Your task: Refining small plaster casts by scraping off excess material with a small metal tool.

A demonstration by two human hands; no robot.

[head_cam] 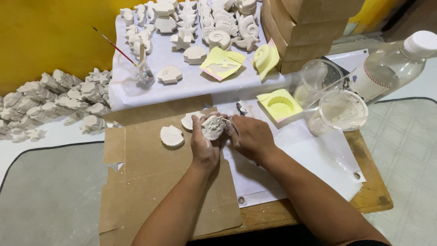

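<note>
Now: left hand (203, 146) grips white plaster shell cast (213, 127); right hand (248, 136) pinches its edge, trimming, I judge; turning cast looks next.

White plaster shell (213, 126), yellow mould (279, 105)

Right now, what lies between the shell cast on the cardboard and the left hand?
A second white shell cast lies partly between the loose cast and the left hand, in the head view.
</note>
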